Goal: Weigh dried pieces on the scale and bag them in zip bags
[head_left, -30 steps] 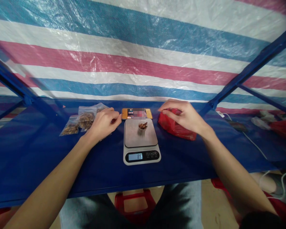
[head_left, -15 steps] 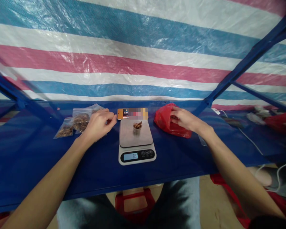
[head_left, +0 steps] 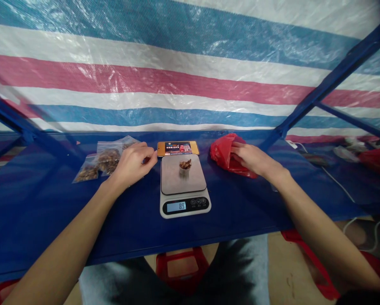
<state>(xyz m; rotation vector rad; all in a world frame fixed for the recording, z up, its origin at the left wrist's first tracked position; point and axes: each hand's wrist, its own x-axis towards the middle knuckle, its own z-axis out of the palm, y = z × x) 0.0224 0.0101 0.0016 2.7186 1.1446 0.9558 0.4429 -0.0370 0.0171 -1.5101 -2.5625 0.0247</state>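
On the blue tarpaulin-covered desk (head_left: 50,203), a white kitchen scale (head_left: 183,207) serves as the centre of the scene, its display reading 89. The left hand (head_left: 131,163) hovers just left of the scale, its fingers (head_left: 145,154) curled in toward the thumb in a loose grip. Whether anything small is pinched there cannot be told, because the fingertips are partly hidden. Further left of the scale, the zip-top bags of shelled nuts (head_left: 107,161) lie overlapped in a low cluster, with the heel of the left hand just beside them. The right hand (head_left: 253,159) is right of the scale, pressing its fingers (head_left: 239,148) against the crumpled red plastic bag (head_left: 223,154), with the tips at a fold near the bag's top. The grip neither clearly clenches nor clearly lets go, so its hold cannot be told. The bag is a rumpled mass slanting from upper left to lower right, well within reach of the right hand and far from the left. On the scale's platter, a small white cup (head_left: 184,172) holds brown nut pieces (head_left: 185,164), and it stands between the hands, somewhat nearer the left. A phone (head_left: 177,148) lies lengthwise along the scale's far edge.
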